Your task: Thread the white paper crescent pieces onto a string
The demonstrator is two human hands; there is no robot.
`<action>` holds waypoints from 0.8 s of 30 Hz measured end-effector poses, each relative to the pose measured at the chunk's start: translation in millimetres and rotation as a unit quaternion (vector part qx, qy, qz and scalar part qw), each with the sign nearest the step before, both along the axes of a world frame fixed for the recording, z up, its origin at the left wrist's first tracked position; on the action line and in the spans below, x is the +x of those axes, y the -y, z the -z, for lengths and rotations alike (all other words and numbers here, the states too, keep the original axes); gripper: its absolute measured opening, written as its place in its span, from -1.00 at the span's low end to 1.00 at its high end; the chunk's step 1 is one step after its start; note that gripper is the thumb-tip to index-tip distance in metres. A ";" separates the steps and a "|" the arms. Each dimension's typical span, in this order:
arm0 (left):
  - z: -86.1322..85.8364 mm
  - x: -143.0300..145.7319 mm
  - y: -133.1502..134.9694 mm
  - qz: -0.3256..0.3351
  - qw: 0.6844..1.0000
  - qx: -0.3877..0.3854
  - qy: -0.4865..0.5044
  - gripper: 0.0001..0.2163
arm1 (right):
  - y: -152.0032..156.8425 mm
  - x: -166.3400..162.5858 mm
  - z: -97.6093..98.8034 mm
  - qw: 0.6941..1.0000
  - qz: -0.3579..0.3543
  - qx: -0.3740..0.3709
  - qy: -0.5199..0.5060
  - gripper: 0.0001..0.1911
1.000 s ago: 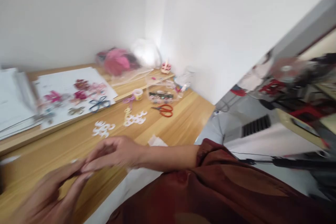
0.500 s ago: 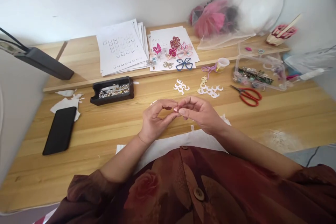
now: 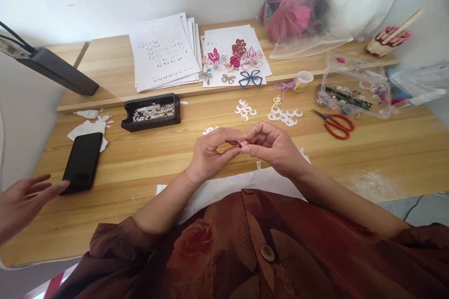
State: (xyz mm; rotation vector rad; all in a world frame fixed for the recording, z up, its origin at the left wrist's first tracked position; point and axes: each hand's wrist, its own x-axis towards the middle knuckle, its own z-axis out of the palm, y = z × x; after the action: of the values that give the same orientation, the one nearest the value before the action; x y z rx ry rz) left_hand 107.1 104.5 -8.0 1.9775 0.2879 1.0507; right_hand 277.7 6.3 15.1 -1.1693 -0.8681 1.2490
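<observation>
My left hand (image 3: 213, 152) and my right hand (image 3: 271, 149) meet over the front of the wooden table, fingertips almost touching. Between them they pinch a small shiny pinkish piece (image 3: 243, 143); most of it is covered by fingers, so its kind does not show. Below my wrists a white cloth (image 3: 224, 191) lies along the table edge. White crescent-shaped paper cutouts (image 3: 245, 110) lie just beyond my hands, with more crescents (image 3: 286, 116) to the right and a few (image 3: 210, 130) partly behind my left hand.
Another person's hand (image 3: 26, 201) reaches in at the left, fingertips at a black phone (image 3: 83, 161). A black tray of beads (image 3: 150, 124), red-handled scissors (image 3: 338, 125), a clear plastic box (image 3: 380, 108) and a small cup (image 3: 304, 79) surround my hands. Flower ornaments (image 3: 250, 78) and paper sheets (image 3: 164, 53) occupy the raised shelf.
Another person's hand has come in from the left and reached the phone. My hands keep their pinch on the pinkish piece, with slightly shifted fingers. The view has tilted a little.
</observation>
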 end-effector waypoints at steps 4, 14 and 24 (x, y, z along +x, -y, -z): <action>1.7 0.9 3.3 -0.020 0.999 -0.031 -0.006 -0.85 | 1.8 0.2 -4.3 0.996 0.036 0.033 0.075 -0.62; 6.0 6.0 5.2 0.045 0.916 -0.392 0.075 -0.71 | 3.0 1.6 -3.1 0.976 0.091 0.100 0.171 -0.83; 8.3 7.8 1.8 0.087 0.887 -0.447 0.077 -0.77 | -2.5 1.4 -2.2 0.975 0.086 0.064 0.193 -0.85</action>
State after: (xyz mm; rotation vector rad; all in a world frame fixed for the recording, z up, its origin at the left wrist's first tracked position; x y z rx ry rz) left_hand 114.9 102.7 -16.3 1.0566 0.4082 0.7464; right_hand 279.1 8.8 17.2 -1.3746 -1.0902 0.8244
